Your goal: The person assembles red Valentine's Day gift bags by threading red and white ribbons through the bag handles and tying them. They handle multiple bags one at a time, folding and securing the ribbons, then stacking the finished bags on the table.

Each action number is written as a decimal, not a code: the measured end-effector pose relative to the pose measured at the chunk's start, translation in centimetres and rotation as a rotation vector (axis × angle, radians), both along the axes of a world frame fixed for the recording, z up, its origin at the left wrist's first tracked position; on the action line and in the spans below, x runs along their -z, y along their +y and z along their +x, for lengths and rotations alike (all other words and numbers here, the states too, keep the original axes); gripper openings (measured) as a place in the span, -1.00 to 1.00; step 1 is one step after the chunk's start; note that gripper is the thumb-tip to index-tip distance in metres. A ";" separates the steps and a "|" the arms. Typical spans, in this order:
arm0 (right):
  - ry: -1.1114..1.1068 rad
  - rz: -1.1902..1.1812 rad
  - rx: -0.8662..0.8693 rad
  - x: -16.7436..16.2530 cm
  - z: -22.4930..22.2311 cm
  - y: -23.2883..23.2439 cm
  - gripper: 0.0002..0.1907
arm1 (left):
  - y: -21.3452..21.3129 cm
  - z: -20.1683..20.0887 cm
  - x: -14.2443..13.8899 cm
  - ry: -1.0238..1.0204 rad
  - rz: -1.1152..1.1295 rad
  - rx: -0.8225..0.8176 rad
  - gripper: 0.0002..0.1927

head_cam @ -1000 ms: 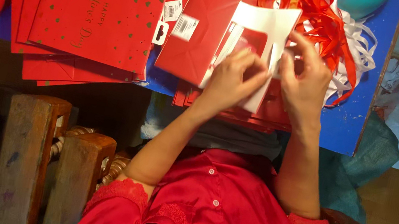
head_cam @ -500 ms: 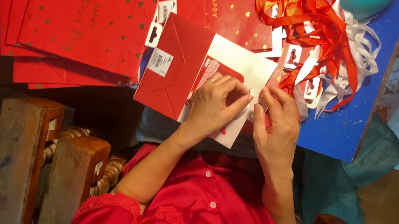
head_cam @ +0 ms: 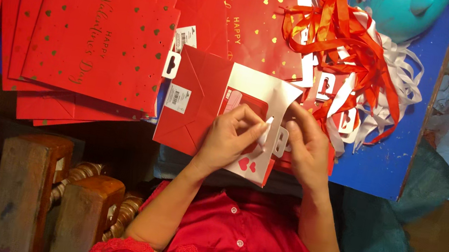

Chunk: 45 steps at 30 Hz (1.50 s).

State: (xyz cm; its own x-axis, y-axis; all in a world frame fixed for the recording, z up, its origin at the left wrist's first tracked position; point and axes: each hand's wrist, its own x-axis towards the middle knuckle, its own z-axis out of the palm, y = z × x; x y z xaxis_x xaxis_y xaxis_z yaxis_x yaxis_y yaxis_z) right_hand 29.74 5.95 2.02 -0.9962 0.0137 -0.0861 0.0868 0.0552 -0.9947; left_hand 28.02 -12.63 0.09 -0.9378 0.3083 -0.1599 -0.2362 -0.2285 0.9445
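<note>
Nearest the wearer, both hands work on a flat red gift bag lying on the blue tabletop, with its white inner flap turned up. The left hand rests on that flap, its fingers pinched around a small white strip. The right hand, just right of the bag, has its fingers closed on a white hang tab at the flap's edge, so both grips are clenched on small pieces rather than released.

As a judgement, the work looks well underway: left of the bag lies a neat stack of flat red bags, seemingly handled already, while beyond the bag sits another red bag with gold hearts. Right of the bag, a tangle of red and white ribbons with more tabs suggests plenty remains. Farthest off is a teal toy
</note>
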 end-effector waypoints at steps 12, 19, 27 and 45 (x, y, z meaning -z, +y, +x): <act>0.021 0.212 -0.127 1.2 0.1 0.3 -0.88 | -1.0 -0.3 -0.3 -0.076 0.202 0.174 -0.61; 0.019 0.116 0.031 2.0 0.8 0.0 -0.84 | -0.4 -0.1 -1.6 -0.024 0.018 0.111 -0.70; 0.077 -0.034 0.117 3.8 1.4 0.7 -0.85 | 0.3 0.3 -2.5 0.041 -0.100 0.019 -0.70; 0.133 0.037 -0.312 3.7 1.0 1.4 -0.72 | -1.5 0.9 -4.6 0.187 0.065 0.094 -0.68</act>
State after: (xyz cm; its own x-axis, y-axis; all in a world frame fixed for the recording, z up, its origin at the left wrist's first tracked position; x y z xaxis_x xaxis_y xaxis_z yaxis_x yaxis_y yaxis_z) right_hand 30.76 7.37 -1.72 -0.9553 -0.2928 0.0396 -0.0702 0.0947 -0.9930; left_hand 28.88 -14.10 4.68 -0.9160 0.3994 0.0376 -0.0810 -0.2759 0.9578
